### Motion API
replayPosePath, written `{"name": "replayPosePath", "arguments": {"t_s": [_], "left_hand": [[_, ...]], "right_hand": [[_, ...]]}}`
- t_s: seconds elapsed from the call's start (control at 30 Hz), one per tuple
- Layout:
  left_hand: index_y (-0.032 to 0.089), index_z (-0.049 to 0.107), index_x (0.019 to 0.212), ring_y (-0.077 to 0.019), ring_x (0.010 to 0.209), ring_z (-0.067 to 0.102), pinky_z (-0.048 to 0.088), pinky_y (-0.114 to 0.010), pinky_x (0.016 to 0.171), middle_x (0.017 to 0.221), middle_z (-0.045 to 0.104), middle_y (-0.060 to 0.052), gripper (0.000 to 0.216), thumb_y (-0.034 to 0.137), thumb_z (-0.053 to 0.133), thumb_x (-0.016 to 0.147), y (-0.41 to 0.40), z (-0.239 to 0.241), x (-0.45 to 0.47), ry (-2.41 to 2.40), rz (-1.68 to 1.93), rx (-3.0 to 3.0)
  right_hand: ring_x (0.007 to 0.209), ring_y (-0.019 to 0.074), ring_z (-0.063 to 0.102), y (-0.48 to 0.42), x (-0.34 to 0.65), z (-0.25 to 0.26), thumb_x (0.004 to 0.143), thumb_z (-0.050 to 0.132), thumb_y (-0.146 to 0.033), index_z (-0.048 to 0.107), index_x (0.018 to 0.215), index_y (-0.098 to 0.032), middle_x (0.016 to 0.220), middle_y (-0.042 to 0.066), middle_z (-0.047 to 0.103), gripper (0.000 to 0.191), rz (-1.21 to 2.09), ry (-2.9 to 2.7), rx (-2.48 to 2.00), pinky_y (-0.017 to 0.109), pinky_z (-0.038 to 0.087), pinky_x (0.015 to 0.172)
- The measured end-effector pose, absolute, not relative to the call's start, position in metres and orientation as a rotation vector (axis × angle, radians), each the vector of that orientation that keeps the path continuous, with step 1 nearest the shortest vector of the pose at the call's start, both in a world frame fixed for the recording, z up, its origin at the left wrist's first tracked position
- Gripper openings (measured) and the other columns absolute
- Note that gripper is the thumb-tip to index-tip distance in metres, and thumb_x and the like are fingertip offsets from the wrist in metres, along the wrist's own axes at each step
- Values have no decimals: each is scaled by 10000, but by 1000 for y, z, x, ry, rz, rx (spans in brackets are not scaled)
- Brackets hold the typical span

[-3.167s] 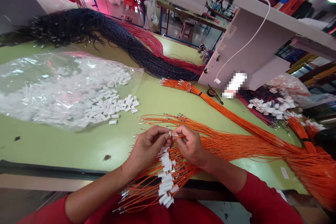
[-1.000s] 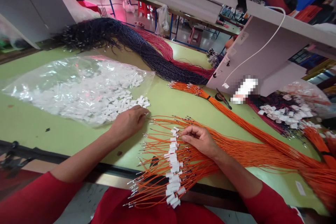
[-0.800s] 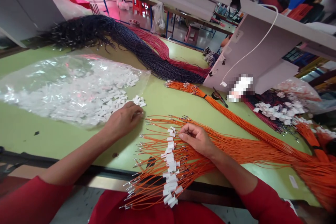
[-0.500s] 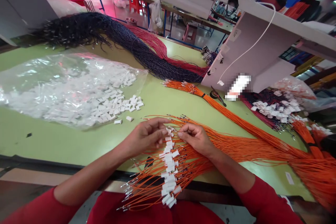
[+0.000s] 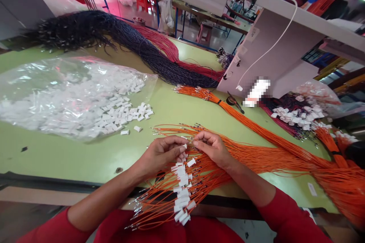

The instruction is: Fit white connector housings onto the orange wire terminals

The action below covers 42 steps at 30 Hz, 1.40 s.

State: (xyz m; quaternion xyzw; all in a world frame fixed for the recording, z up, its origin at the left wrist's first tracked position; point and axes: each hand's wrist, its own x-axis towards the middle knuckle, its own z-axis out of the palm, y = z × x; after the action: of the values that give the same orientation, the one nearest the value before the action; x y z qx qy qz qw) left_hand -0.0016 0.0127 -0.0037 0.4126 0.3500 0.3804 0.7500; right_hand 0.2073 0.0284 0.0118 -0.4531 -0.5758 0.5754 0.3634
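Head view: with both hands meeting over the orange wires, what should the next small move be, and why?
Probably push the orange wire into the white connector. The left hand pinches that connector, the right hand pinches the wire's end right beside it, and wires below already carry fitted connectors.

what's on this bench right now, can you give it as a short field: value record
left hand: fingers pinch a small white connector
right hand: fingers pinched at an end of the orange wires, tips meeting the left hand's
orange wires: fanned on the table under both hands
fitted housings: white, in a row on wire ends near the table edge
loose connectors: pile spilling from the clear plastic bag
far side: dark wires, red wires
table: green
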Motion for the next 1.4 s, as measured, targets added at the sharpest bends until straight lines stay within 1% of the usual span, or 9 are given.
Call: {"name": "replayPosePath", "arguments": {"t_s": [0.2, 0.37, 0.7, 0.8, 0.9, 0.97, 1.07, 1.2, 1.4], "left_hand": [[181, 747, 1016, -158, 711, 718, 576, -294, 739, 778, 769, -45, 321, 367, 832, 769, 14, -3, -4, 763, 822, 815], [168, 722, 952, -143, 710, 715, 572, -269, 719, 798, 772, -49, 256, 323, 827, 778, 15, -2, -3, 775, 808, 824], [163, 726, 908, -139, 701, 706, 551, -230, 666, 754, 760, -26, 246, 328, 823, 753, 7, 0, 6, 921, 926, 979], [162, 723, 907, -155, 721, 718, 565, -252, 688, 778, 768, -34, 253, 335, 816, 749, 5, 1, 8, 957, 924, 990], [165, 714, 914, -163, 721, 723, 569, -265, 680, 787, 770, -36, 267, 346, 812, 743, 5, 2, 8, 956, 901, 956], [166, 714, 895, -153, 708, 714, 561, -255, 674, 766, 762, -25, 246, 333, 807, 741, 6, 3, 9, 958, 895, 957], [163, 719, 852, -134, 695, 699, 549, -237, 673, 750, 751, -13, 213, 314, 807, 730, 6, 5, 10, 951, 890, 955], [162, 719, 863, -130, 676, 689, 532, -227, 638, 745, 747, -16, 234, 316, 815, 716, 7, 5, 10, 948, 877, 919], [167, 689, 869, -144, 646, 670, 520, -256, 618, 727, 729, -26, 212, 319, 778, 752, 6, -2, 12, 943, 882, 991]], "right_hand": [[572, 93, 455, 25, 208, 10, 776, 745, -375, 659, 793, -174, 649, -37, 564, 219, 1499, -1479, -1198, 239, 360, 564], [565, 93, 462, 24, 206, 13, 757, 738, -351, 656, 769, -173, 643, -30, 581, 196, 1477, -1498, -1211, 234, 370, 556], [566, 108, 494, 12, 198, 9, 786, 662, -234, 658, 752, -180, 660, -8, 625, 64, 1157, -1657, -1266, 224, 384, 526], [597, 112, 530, 14, 199, 10, 818, 652, -261, 661, 799, -178, 702, 0, 648, 86, 1258, -1659, -1233, 222, 412, 551], [566, 95, 495, 19, 202, 11, 821, 662, -271, 650, 783, -173, 677, -16, 618, 105, 1359, -1661, -1232, 212, 392, 537], [547, 87, 470, 21, 203, 12, 812, 668, -255, 641, 754, -171, 652, -25, 598, 105, 1363, -1664, -1232, 209, 374, 524], [565, 95, 497, 21, 203, 11, 822, 665, -270, 643, 752, -170, 660, -17, 612, 125, 1374, -1645, -1204, 216, 395, 545], [566, 101, 501, 19, 202, 9, 826, 674, -281, 655, 744, -171, 655, -12, 617, 139, 1345, -1679, -1194, 225, 394, 544], [588, 121, 547, 17, 200, 4, 821, 699, -287, 659, 724, -182, 651, -5, 631, 148, 1301, -1628, -1194, 245, 436, 572]]}}
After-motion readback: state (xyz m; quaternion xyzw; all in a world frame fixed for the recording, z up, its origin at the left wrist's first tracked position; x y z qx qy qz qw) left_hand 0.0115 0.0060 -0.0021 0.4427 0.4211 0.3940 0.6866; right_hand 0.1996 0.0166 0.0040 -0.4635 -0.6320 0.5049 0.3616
